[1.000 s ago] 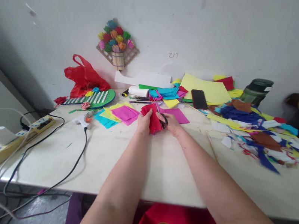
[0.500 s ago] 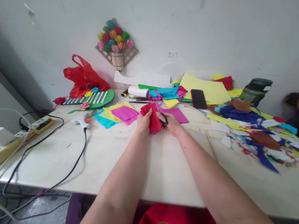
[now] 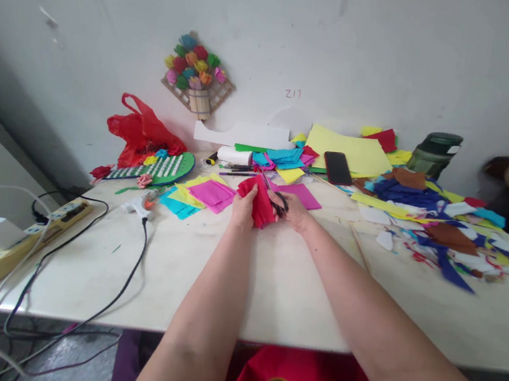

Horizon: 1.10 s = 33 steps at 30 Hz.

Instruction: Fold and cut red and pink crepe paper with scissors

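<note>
My left hand (image 3: 244, 208) is closed on a piece of red crepe paper (image 3: 262, 208), held a little above the table near its middle. Black-handled scissors (image 3: 280, 205) are gripped in my right hand (image 3: 294, 211), their blades lying along the upper right edge of the red paper. Pink sheets (image 3: 212, 194), yellow sheets (image 3: 186, 194) and blue sheets (image 3: 178, 205) fan out left of my hands. Another pink sheet (image 3: 304, 195) lies just behind my right hand.
A power strip (image 3: 24, 244) with cables is at the left, near a glue gun (image 3: 138, 206). Behind are a red plastic bag (image 3: 141, 131), a phone (image 3: 338, 168) and a green bottle (image 3: 434, 154). Paper scraps (image 3: 452, 238) are heaped at the right.
The scissors' handles look slightly more spread, and my right fingers have shifted a little. The red paper has turned slightly in my left hand.
</note>
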Available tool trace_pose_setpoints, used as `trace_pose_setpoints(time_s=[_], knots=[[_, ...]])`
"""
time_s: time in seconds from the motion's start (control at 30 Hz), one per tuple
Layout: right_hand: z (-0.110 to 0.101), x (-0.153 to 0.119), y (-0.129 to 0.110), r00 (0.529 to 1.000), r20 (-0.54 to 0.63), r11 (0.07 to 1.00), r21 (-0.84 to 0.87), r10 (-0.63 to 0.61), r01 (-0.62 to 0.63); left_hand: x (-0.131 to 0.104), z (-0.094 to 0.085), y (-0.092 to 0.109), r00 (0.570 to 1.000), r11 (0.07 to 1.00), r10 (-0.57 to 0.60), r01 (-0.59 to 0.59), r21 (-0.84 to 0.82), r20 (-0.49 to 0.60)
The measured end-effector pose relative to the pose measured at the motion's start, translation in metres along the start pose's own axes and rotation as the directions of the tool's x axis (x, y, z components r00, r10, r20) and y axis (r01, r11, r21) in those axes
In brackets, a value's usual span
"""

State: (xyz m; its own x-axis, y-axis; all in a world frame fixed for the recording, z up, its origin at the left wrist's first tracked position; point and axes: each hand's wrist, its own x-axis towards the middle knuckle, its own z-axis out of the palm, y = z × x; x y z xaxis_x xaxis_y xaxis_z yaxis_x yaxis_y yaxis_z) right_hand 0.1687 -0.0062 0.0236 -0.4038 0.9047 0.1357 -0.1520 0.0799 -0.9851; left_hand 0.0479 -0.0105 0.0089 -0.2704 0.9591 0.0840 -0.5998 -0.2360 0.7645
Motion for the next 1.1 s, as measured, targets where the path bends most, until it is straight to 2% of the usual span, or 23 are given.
trace_pose_setpoints(time_s=[0.33, 0.53, 0.87, 1.1], knots=[[-0.006, 0.002, 0.001, 1.0, 0.026, 0.994, -0.113, -0.006, 0.009, 0.0, 0.001, 0.002, 0.998, 1.0, 0.02, -0.019, 0.011, -0.054], [-0.009, 0.003, 0.004, 0.999, 0.035, 0.992, -0.122, -0.022, 0.026, -0.001, 0.001, 0.002, 0.999, 1.0, 0.017, -0.016, 0.019, -0.029], [-0.009, -0.008, -0.01, 0.996, 0.092, 0.99, -0.138, 0.004, 0.008, 0.003, -0.003, -0.001, 0.999, 0.999, -0.025, 0.026, -0.019, 0.034], [-0.009, -0.009, -0.01, 0.996, 0.091, 0.987, -0.156, -0.014, 0.029, 0.006, -0.004, -0.002, 1.0, 1.0, -0.017, 0.017, -0.002, 0.016]])
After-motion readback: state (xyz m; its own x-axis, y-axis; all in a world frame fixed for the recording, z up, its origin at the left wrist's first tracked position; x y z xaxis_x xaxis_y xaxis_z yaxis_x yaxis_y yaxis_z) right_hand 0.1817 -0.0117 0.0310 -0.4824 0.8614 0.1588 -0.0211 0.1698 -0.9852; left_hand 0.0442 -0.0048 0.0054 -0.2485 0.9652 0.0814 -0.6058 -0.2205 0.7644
